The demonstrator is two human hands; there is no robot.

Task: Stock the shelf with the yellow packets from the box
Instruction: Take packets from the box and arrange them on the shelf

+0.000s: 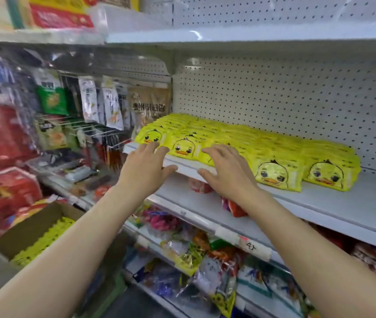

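Yellow packets [272, 173] (each printed with a duck face) stand in rows on the white shelf [343, 203]. Left hand [144, 171] and right hand [227, 173], fingers spread and holding nothing, touch the front packets.

Assorted snack bags [104, 104] were seen hung on wire hooks [77, 125] in the bay to the left, among them a green bag [52, 101] and a brown packet [150, 104] with dark lettering. Red packages [5, 143] were noted at the far left edge, blurred. On the lower tiers, mixed colourful packets [189, 253] were found heaped, and a handwritten price label [251, 246] was fixed to a shelf edge.
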